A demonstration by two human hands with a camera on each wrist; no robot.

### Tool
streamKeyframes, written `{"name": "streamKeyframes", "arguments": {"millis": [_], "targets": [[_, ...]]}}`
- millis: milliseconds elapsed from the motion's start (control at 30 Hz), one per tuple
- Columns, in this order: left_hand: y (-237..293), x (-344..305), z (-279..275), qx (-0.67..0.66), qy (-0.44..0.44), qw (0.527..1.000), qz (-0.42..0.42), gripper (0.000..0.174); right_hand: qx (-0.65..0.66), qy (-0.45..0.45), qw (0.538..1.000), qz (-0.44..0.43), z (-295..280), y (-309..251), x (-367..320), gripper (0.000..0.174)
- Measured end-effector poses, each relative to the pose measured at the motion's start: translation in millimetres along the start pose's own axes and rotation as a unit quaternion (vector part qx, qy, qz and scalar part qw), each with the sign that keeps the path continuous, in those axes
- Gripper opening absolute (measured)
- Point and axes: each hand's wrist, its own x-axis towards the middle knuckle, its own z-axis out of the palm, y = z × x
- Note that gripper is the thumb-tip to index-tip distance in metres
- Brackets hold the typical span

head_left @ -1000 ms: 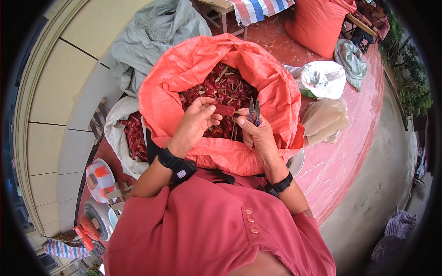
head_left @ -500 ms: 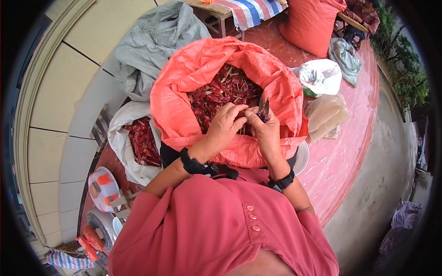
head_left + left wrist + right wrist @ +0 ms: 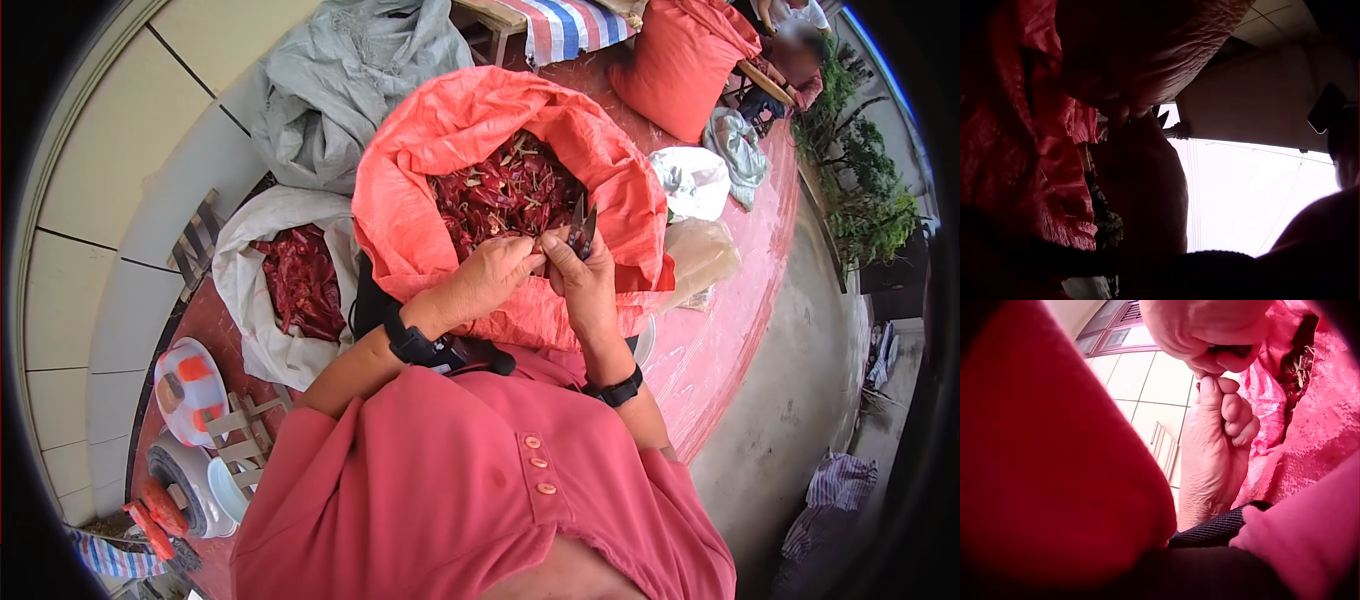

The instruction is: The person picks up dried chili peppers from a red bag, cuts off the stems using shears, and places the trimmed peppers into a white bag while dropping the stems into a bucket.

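Observation:
In the head view my left hand (image 3: 495,275) is curled in front of the sack's mouth, its fingertips meeting those of my right hand (image 3: 585,290). Small scissors (image 3: 582,226) sit in the right hand, blades pointing up and away from me. The left fingers grip a dried red chili, mostly hidden; a dark red bit (image 3: 1198,386) shows at the fingertips in the right wrist view. Below the hands, a big orange-red woven sack (image 3: 405,190) with its rim rolled down holds many dried red chilies (image 3: 510,190) with stem bits among them. The left wrist view is very dark.
Left of the sack stands a white sack (image 3: 235,240) of red chilies, with a grey sack (image 3: 340,100) behind it. A full orange sack (image 3: 680,70) and a seated person (image 3: 795,75) are at the upper right. White (image 3: 695,180) and beige bags (image 3: 700,260) lie on the right.
A second ago the chili showed plainly between the left fingers; now the hands have come together and cover it. The left hand has turned palm-down and moved right. The view has shifted slightly.

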Motion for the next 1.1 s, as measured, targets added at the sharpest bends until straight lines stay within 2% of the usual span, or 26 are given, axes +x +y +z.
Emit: {"name": "streamKeyframes", "arguments": {"millis": [267, 400, 567, 667, 767, 867, 967, 1100], "targets": [[1, -8, -20, 0.009, -0.035, 0.997, 0.061, 0.020, 0.134, -0.069, 0.977, 0.154, -5, -1, 0, 0.011], [6, -9, -27, -0.014, -0.067, 0.997, 0.025, 0.022, 0.169, -0.072, 0.965, 0.189, -3, -2, 0, 0.009], [-1, -9, -26, -0.057, -0.082, 0.995, 0.010, 0.025, 0.262, -0.090, 0.925, 0.258, -12, 0, 3, 0.008], [8, -9, -30, -0.049, -0.126, 0.990, 0.031, 0.026, 0.365, -0.110, 0.864, 0.328, -22, 10, 6, 0.007], [5, -13, -27, -0.101, -0.137, 0.985, -0.005, 0.025, 0.280, -0.123, 0.920, 0.244, -17, -2, 1, 0.008], [23, -9, -36, -0.212, -0.128, 0.961, -0.119, 0.020, 0.108, -0.064, 0.984, 0.123, -13, -18, -10, 0.008], [14, -11, -29, -0.206, -0.084, 0.973, -0.066, 0.017, 0.031, -0.062, 0.995, 0.075, -9, -26, -16, 0.011], [11, -12, -24, -0.159, -0.099, 0.981, -0.048, 0.018, -0.112, -0.050, 0.992, -0.003, -5, -24, -22, 0.009]]}}
